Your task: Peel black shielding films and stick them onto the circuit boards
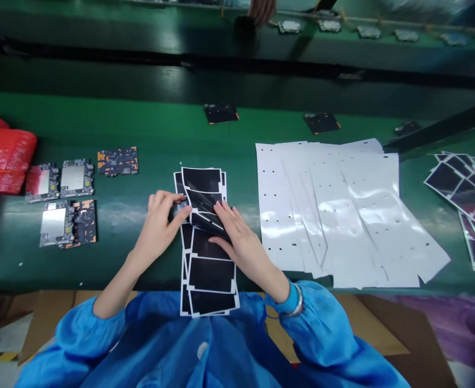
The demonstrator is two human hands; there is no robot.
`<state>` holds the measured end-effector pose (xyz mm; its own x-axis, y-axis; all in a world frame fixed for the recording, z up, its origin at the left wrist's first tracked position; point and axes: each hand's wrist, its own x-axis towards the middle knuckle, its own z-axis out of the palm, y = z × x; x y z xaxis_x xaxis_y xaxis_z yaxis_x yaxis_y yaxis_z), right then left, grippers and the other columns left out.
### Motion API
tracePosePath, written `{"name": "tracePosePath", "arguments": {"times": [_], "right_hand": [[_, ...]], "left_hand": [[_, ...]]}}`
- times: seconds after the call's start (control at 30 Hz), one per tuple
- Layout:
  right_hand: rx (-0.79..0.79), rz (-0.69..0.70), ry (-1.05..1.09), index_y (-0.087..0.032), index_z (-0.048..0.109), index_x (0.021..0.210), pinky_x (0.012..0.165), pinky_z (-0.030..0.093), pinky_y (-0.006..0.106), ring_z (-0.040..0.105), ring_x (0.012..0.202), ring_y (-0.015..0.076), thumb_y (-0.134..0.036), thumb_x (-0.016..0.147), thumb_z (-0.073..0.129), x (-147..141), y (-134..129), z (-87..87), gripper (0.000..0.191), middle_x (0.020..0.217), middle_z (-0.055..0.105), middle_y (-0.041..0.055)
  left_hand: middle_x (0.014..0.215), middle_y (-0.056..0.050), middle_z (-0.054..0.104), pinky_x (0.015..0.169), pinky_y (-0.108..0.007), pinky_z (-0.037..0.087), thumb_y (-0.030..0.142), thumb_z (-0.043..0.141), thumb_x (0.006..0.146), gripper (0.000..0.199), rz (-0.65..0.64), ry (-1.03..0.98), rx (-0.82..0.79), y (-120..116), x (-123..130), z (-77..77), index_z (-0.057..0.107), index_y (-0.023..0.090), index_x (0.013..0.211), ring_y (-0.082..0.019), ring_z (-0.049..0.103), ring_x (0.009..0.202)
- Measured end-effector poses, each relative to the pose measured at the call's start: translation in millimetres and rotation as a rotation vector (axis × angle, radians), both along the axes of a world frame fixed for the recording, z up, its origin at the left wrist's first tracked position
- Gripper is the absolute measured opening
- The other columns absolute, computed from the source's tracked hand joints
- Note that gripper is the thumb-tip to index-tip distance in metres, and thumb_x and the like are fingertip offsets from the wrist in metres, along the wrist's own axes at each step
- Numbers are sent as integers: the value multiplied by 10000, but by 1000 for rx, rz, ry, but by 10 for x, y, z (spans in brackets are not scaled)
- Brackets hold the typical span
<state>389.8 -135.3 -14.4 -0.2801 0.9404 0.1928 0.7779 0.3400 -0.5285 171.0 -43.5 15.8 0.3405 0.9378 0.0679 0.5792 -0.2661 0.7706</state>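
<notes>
Sheet (201,200), left grip (159,222) pinching, right grip (240,235) atop

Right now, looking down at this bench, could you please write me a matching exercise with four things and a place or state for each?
Things:
1. Red wrapping
2. Left hand
3. White sheets
4. Right hand

Places or states:
A. At the left edge of the black-panelled strips
B. Overlapping one another
C. On the strips, reaching in from the right
D. At the picture's left edge

Right pairs: 1-D, 2-A, 3-B, 4-C
</notes>
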Motion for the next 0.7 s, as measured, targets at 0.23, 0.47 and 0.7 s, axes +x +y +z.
{"name": "tracePosePath", "arguments": {"times": [0.23, 0.47, 0.7], "right_hand": [[202, 39, 42, -174, 348, 1612, 1221, 389, 649, 421, 1525, 340, -382, 951, 699, -6, -50, 508, 777, 1565, 526, 209], [516, 153, -33, -210, 761, 1095, 1045, 623, 521, 790, 1020, 219, -112, 969, 635, 126, 347, 942, 203, 1088, 826, 67], [501, 257, -102, -196, 768, 986, 1037, 639, 514, 789, 934, 199, -84, 987, 568, 146, 392, 1007, 230, 959, 827, 49]], "left_hand": [[835, -5, 646, 715, -271, 525, 342, 712, 900, 162, 90, -530, -287, -185, 291, 159, 637, 199, 895, -156, 639, 783], [806, 14, 578, 633, -245, 454, 207, 690, 942, 56, 0, -361, 41, -457, 331, 332, 686, 208, 886, -119, 572, 721], [782, 30, 530, 608, -225, 469, 100, 642, 952, 118, -110, -270, 256, -446, 369, 404, 628, 206, 902, -100, 529, 662]]}}
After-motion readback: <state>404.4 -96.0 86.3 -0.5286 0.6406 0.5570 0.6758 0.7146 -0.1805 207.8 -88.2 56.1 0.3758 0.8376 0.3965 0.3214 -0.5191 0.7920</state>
